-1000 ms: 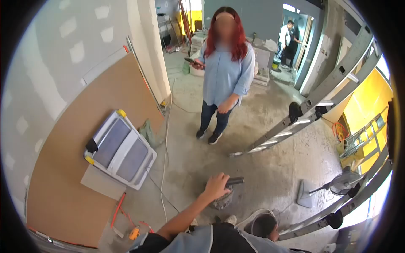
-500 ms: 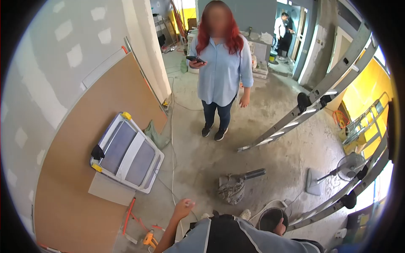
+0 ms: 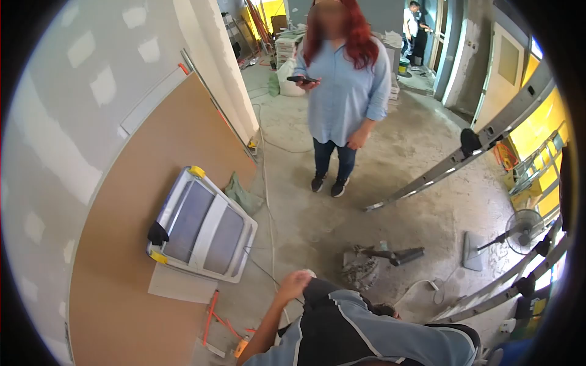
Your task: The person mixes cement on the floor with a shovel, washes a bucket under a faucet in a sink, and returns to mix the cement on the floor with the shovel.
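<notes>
My left hand (image 3: 295, 285) is held out beside my knee, fingers loosely bent, with nothing visible in it. My right hand is almost wholly hidden beyond my bent body; only a small patch of skin shows at my right side, beside a dark shape I cannot make out. On the floor in front of me lies a grey, crumpled-looking heap (image 3: 359, 268), with a dark, long piece (image 3: 406, 255) sticking out to its right. Orange-red bars (image 3: 210, 318) and an orange-yellow tool (image 3: 242, 346) lie to the left of my left arm.
A person (image 3: 347, 85) stands ahead holding a phone (image 3: 303, 80). A folded platform trolley (image 3: 204, 227) leans against a brown board (image 3: 137, 244) at left. To the right are a ladder (image 3: 436, 171) and a fan (image 3: 524, 232). A pale cable (image 3: 269, 207) crosses the floor.
My body has leaned forward and to the right, and the view has shifted. The black bucket that my right hand gripped by its rim is now out of sight. My left hand is nearer my knee.
</notes>
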`<action>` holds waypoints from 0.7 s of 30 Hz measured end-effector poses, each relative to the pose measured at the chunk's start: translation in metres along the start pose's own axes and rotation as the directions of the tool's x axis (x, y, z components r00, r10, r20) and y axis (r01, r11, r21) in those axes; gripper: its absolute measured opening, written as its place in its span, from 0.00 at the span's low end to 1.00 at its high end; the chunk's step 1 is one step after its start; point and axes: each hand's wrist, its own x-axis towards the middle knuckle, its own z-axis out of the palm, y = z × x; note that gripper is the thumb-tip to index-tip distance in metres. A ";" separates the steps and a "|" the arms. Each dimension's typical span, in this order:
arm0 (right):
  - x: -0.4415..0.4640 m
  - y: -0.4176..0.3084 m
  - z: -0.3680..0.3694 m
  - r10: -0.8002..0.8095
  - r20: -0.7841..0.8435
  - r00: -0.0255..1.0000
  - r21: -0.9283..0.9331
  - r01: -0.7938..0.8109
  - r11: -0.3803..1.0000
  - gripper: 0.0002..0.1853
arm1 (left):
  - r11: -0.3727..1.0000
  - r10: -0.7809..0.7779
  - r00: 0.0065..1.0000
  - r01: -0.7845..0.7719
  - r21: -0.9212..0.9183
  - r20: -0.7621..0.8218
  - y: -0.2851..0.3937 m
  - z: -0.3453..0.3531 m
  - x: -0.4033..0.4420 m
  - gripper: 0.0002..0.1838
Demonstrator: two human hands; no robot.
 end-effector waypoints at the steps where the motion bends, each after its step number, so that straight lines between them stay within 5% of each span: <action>1: -0.003 -0.012 0.011 0.027 -0.001 1.000 -0.008 -0.027 1.000 0.43 | 0.999 0.041 0.994 -0.038 -0.034 0.102 0.019 0.003 0.011 0.20; 4: -0.008 -0.050 0.045 0.086 -0.002 0.996 0.001 -0.086 0.996 0.43 | 0.995 0.102 0.965 -0.100 -0.018 0.241 0.063 0.001 0.040 0.20; 6: -0.010 -0.075 0.066 0.127 -0.005 0.992 0.019 -0.127 0.992 0.43 | 0.988 0.154 0.858 -0.150 -0.048 0.490 0.084 -0.016 0.063 0.21; 11: -0.030 -0.125 0.099 0.212 0.003 0.977 0.078 -0.211 0.974 0.43 | 0.980 0.003 0.747 -0.134 0.146 0.665 0.133 -0.113 0.111 0.19; 13: -0.041 -0.136 0.108 0.243 0.008 0.970 0.111 -0.242 0.964 0.43 | 0.925 0.308 0.586 -0.368 -0.092 0.750 0.154 -0.141 0.126 0.19; 17: -0.050 -0.171 0.123 0.315 -0.005 0.949 0.179 -0.309 0.934 0.43 | 0.892 0.404 0.481 -0.394 -0.220 0.778 0.169 -0.136 0.167 0.21; 19: -0.061 -0.181 0.130 0.359 0.026 0.933 0.124 -0.359 0.925 0.38 | 0.941 0.217 0.190 -0.302 -0.153 0.957 0.185 -0.120 0.203 0.21; 21: -0.075 -0.198 0.133 0.363 0.035 0.931 0.128 -0.365 0.922 0.37 | 0.941 0.165 0.070 -0.310 -0.136 0.984 0.201 -0.098 0.231 0.22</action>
